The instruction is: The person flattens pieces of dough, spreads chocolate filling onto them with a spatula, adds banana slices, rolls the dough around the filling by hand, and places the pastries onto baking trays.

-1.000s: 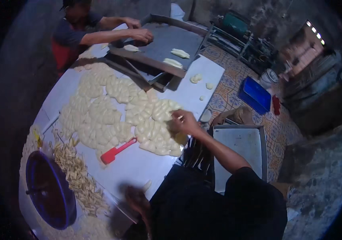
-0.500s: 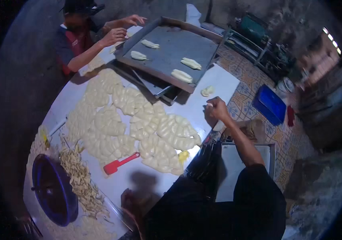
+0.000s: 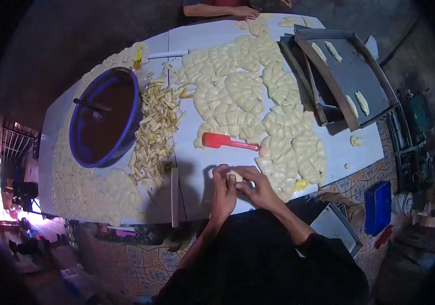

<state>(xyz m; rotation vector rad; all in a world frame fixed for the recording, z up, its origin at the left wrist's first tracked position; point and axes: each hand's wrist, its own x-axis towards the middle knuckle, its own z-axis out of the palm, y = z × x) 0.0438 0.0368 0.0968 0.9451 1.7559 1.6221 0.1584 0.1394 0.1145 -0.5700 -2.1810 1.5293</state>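
Near the table's front edge, my left hand (image 3: 222,197) and my right hand (image 3: 259,189) come together around a small pale piece of dough (image 3: 234,176). Both have their fingers closed on it, and the fingers partly hide it. Just beyond them lies a red spatula (image 3: 230,142), across the edge of many overlapping pale dough pieces (image 3: 245,91) spread over the table's middle. To the left of my hands is a pile of cut yellowish-brown strips (image 3: 154,127).
A blue basin (image 3: 137,101) of brown filling with a handled tool stands at the left. Stacked metal trays (image 3: 324,71) carry several shaped dough pieces at the far right. A flat stick (image 3: 175,197) overhangs the front edge. Across the table is another person's arm (image 3: 222,10).
My view has turned to the left. My right hand has come back from the table's right side with dough and joined my left hand, which was apart near the front edge.
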